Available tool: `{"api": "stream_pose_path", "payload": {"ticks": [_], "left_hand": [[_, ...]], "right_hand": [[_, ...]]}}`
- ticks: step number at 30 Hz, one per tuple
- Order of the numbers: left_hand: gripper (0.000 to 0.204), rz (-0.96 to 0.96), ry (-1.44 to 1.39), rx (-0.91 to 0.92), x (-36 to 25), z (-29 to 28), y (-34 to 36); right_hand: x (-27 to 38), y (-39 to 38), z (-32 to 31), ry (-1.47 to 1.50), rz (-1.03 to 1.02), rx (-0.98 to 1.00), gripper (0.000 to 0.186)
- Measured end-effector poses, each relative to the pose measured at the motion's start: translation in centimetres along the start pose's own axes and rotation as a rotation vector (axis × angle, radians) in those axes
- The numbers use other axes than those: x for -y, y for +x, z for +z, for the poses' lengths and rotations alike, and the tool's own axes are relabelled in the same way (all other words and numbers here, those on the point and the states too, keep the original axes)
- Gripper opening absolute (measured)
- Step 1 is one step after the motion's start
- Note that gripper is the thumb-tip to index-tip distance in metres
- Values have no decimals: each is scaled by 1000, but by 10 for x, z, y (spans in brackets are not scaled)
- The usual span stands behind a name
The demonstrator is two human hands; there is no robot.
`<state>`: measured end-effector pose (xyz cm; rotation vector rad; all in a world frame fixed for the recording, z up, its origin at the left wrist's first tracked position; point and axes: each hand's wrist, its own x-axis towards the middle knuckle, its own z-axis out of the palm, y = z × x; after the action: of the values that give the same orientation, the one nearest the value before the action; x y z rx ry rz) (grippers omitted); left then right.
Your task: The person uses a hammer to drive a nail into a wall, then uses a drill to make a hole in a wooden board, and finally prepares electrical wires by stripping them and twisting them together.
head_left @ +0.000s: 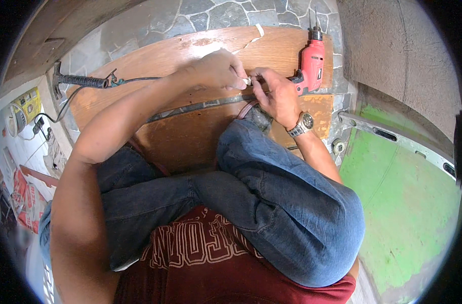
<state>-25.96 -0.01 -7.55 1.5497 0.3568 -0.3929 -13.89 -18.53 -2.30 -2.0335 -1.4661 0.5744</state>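
Note:
Over the wooden board [155, 53], my left hand [222, 70] and my right hand [280, 97] meet fingertip to fingertip. Both are closed in a pinch around a small whitish piece [247, 81], too small and too covered by the fingers for its kind to show. A thin white strip [260, 31] lies on the board just beyond my left hand. To the right of my right hand, a red power drill [312, 63] rests on its side, its long bit pointing away from me. My right wrist wears a metal watch [305, 122].
A hammer [81, 80] with a dark grip lies at the board's left end, near a black cord [134, 79]. On the right, a long metal level [393, 136] lies across a green panel [393, 202]. A yellow can [27, 109] stands far left. A rough wall [398, 45] rises at right.

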Motion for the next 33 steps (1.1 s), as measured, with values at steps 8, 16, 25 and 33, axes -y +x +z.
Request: {"api": "stream_pose_path", "payload": {"ticks": [8,16,25,33], "left_hand": [[25,31,110,-10,3,9,-3],[22,131,-5,7,28,6,8],[19,160,167,-57,5,12,-3],[14,211,116,-164,17,19,-2]], "right_hand": [[-21,3,12,-43,-172,26,20],[-19,-10,2,567,394,147,29],[-8,-2,4,223,286,141,22],[-37,-10,39,803,618,-208,14]]}}
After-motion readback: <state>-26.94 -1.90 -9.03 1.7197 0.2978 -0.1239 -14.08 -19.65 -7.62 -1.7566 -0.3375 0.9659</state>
